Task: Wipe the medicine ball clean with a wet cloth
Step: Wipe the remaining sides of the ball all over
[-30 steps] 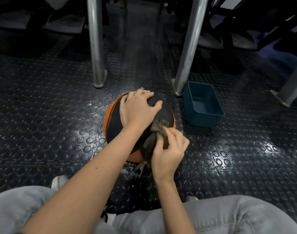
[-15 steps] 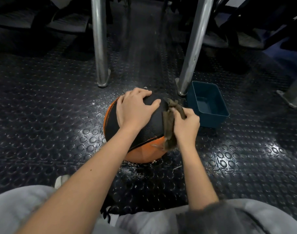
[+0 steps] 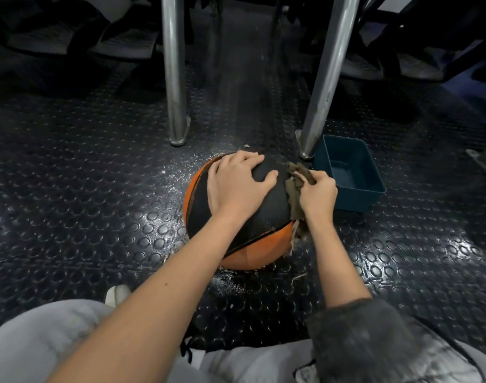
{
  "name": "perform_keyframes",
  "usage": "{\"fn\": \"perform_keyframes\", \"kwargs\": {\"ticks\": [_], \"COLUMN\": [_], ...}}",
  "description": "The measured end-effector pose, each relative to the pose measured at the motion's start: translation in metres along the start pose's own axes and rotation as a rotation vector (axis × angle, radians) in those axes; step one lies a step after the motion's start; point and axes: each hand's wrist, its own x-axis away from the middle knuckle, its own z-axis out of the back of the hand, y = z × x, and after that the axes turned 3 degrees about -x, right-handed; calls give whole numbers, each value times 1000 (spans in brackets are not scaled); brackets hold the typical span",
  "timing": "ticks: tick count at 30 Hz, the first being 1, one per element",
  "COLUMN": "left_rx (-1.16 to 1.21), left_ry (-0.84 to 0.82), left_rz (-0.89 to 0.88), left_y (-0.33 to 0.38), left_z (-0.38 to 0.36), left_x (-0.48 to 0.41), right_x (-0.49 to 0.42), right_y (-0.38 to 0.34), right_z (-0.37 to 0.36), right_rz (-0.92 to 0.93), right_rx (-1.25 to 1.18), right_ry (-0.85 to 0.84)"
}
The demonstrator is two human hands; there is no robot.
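A black and orange medicine ball sits on the studded black floor in front of my knees. My left hand lies spread flat over its top, fingers straight, pressing on it. My right hand grips a crumpled brown cloth and holds it against the ball's right side. The lower end of the cloth hangs down along the orange panel. The ball's far side is hidden.
A blue plastic tub stands just right of the ball, beside a slanted metal post. An upright metal post rises behind the ball on the left. The floor around the ball glistens wet.
My right hand has carried the cloth from the ball's near front round to its right side and further up. The left hand has stayed on top.
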Motion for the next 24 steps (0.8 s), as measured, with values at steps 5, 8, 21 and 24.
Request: {"fn": "perform_keyframes", "kwargs": {"ticks": [5, 8, 21, 24], "left_rx": [42, 23, 46, 70], "left_ry": [12, -13, 93, 152], "left_rz": [2, 3, 5, 54], "left_y": [8, 14, -5, -11], "left_z": [-6, -8, -1, -1], "left_x": [-1, -5, 13, 13], "right_x": [46, 101, -2, 32], "right_y": [6, 7, 15, 4], "right_z": [5, -7, -1, -3], "right_rz": [28, 271, -233, -69], "right_rx": [-123, -92, -187, -179], "right_ry": [156, 262, -87, 49]}}
